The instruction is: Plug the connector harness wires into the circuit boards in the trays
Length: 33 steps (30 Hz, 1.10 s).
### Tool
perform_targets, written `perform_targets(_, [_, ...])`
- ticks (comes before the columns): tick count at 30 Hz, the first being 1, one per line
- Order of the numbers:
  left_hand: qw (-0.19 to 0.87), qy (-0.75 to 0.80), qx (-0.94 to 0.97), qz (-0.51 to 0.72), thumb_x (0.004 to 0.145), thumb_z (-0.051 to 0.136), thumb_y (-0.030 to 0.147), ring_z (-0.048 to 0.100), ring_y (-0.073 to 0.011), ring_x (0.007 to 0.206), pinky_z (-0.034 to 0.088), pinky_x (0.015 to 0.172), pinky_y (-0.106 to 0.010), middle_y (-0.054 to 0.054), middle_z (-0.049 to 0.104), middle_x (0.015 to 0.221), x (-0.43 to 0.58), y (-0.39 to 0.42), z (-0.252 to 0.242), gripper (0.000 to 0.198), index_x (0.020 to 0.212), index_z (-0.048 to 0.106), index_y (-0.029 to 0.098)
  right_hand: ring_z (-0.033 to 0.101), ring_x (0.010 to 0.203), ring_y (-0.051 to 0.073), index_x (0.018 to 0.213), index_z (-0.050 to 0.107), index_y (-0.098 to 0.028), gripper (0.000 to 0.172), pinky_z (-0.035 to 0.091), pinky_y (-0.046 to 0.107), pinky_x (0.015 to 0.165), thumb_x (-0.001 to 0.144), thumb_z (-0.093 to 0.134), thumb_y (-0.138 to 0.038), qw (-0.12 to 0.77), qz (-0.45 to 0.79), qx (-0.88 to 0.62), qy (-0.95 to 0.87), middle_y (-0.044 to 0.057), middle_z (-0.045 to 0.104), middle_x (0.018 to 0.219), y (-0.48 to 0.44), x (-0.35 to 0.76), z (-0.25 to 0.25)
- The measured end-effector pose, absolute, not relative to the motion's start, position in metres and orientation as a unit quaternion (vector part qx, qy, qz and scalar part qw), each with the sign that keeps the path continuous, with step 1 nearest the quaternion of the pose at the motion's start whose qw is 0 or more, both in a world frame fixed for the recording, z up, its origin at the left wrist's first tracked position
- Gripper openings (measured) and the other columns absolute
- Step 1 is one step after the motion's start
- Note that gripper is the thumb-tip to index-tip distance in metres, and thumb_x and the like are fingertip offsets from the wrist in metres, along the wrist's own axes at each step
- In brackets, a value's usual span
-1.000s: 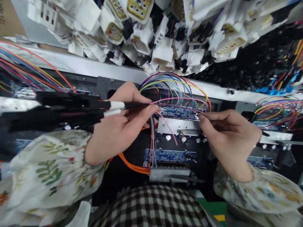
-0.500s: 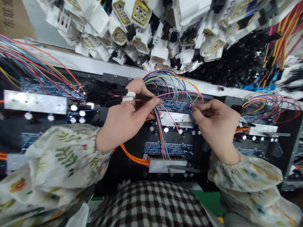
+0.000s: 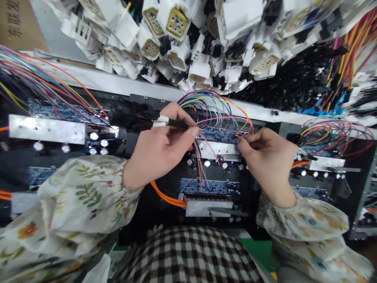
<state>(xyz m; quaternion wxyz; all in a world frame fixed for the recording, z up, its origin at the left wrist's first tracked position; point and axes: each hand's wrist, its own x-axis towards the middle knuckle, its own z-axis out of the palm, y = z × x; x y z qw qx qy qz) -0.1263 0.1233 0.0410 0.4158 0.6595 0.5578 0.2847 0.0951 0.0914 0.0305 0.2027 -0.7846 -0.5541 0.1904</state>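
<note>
The left hand point(image 3: 160, 151) grips black-sheathed leads point(image 3: 173, 123) between its fingers point(image 3: 188, 131); the right hand point(image 3: 268, 165) pinches closed at the edge of a blue circuit board point(image 3: 219, 135), what it holds too small to tell.

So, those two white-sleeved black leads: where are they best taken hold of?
Probably the slim black stretch just past the white sleeves, pinched from below as the left hand does: it runs straight and narrow, while the thick black ends splay.
</note>
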Motion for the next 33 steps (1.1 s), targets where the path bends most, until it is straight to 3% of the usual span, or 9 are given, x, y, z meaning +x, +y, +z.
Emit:
perform_targets(4, [0.467,0.546,0.631,0.293,0.089,0.053,0.033,0.063,-0.0094,0.068,0.054,0.061,-0.016,0.0,0.065,0.092,-0.1264,0.1229,0.0401,0.017,0.087,0.061,0.018,0.059,0.051,0.017,0.061,0.056,-0.023,0.012,0.044,0.032,0.054,0.07,0.065,-0.026,0.204,0.194,-0.787,-0.549,-0.001,0.065,0.059,0.0905,0.0943,0.0313])
perform_targets(9, [0.462,0.54,0.64,0.291,0.09,0.053,0.031,0.063,-0.0087,0.072,0.055,0.065,-0.014,-0.001,0.063,0.095,-0.1257,0.1247,0.0399,0.021,0.081,0.065,0.016,0.058,0.05,0.016,0.061,0.057,-0.023,0.013,0.043,0.032,0.054,0.07,0.065,-0.028,0.192,0.186,-0.786,-0.557,-0.002,0.064,0.056,0.0922,0.0927,0.0324])
perform_targets(22, [0.457,0.541,0.655,0.262,0.091,0.049,0.035,0.065,-0.013,0.078,0.055,0.069,-0.019,-0.003,0.065,0.096,-0.1283,0.1244,0.0386,0.026,0.087,0.065,0.016,0.058,0.05,0.018,0.058,0.055,-0.023,0.016,0.042,0.034,0.057,0.07,0.065,-0.029,0.17,0.154,-0.792,-0.566,-0.002,0.063,0.055,0.0928,0.0924,0.0319])
perform_targets(28, [0.512,0.538,0.603,0.292,0.09,0.05,0.036,0.068,-0.0132,0.075,0.056,0.062,-0.018,-0.003,0.064,0.098,-0.1254,0.1234,0.0375,0.022,0.09,0.061,0.017,0.058,0.051,0.015,0.062,0.057,-0.021,0.015,0.043,0.03,0.054,0.071,0.064,-0.03,0.193,0.151,-0.771,-0.588,-0.003,0.062,0.055,0.0914,0.0924,0.0286])
perform_targets(33, [0.486,0.561,0.606,0.286,0.087,0.054,0.039,0.068,-0.0136,0.067,0.057,0.06,-0.02,-0.004,0.067,0.094,-0.1248,0.1231,0.0334,0.027,0.082,0.063,0.015,0.055,0.048,0.012,0.06,0.057,-0.021,0.013,0.043,0.027,0.054,0.068,0.065,-0.026,0.188,0.157,-0.766,-0.594,-0.003,0.061,0.055,0.0997,0.0933,0.0252])
